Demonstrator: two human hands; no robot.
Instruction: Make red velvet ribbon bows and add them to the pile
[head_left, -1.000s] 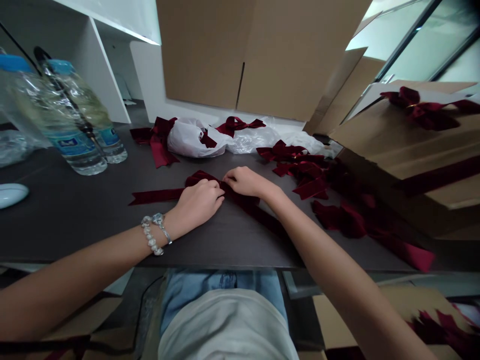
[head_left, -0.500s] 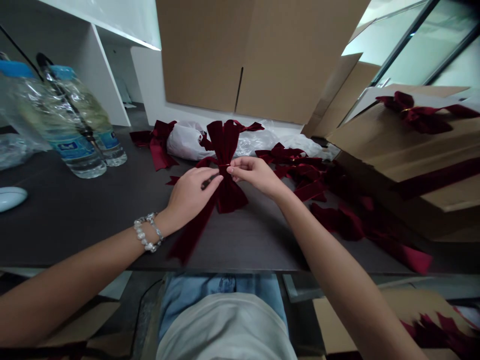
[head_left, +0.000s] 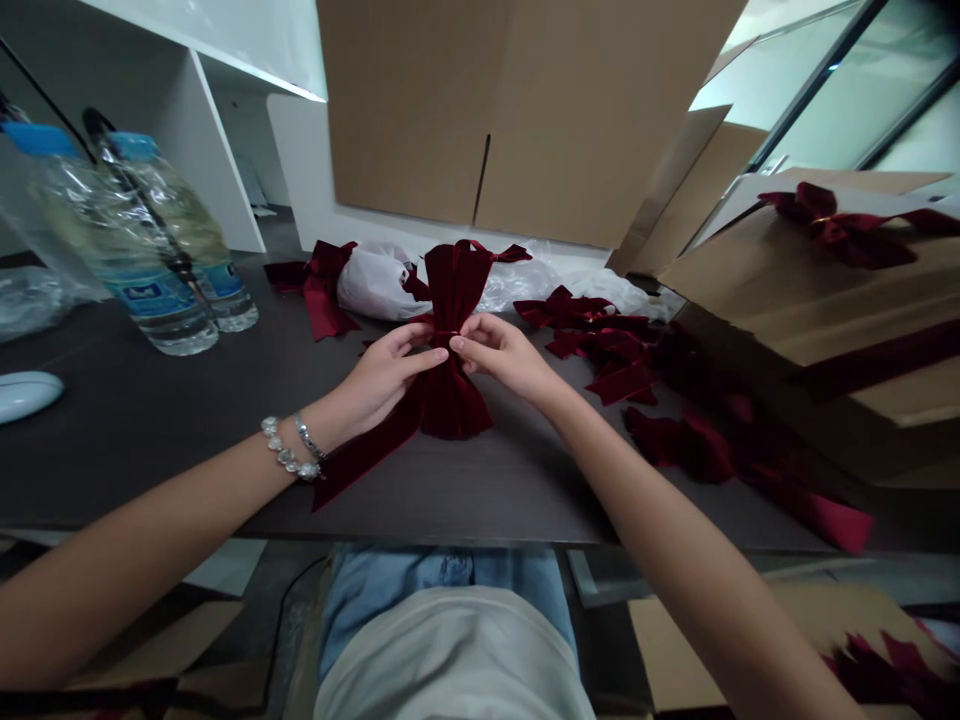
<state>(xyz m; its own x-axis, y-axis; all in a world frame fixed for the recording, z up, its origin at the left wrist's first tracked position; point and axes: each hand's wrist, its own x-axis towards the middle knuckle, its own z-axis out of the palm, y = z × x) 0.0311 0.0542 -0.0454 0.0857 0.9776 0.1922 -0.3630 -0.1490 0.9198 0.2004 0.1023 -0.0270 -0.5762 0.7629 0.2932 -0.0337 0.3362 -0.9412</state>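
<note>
A dark red velvet bow [head_left: 454, 400] stands upright over the dark table, gathered at its middle by a thin gold tie [head_left: 445, 333]. My left hand [head_left: 386, 375], with bracelets at the wrist, pinches the bow's gathered middle from the left, thumb in front and fingers partly behind. From the right, my right hand [head_left: 501, 356] grips the same spot between thumb and curled fingers. Both thumbs nearly meet at the tie. One long ribbon tail slants down to the left beneath my left hand.
Several red bows [head_left: 600, 335] lie to the right, more on a cardboard box [head_left: 825, 300]. Another bow [head_left: 326, 285] and white plastic bags [head_left: 379, 280] lie behind. Water bottles [head_left: 161, 260] and a pale mouse [head_left: 28, 396] stand left. A large cardboard sheet [head_left: 517, 110] rises at the back.
My left hand has turned so its thumb now lies across the front of the bow's middle. The bow has turned slightly, and its tail has swung left. My right hand keeps its pinch.
</note>
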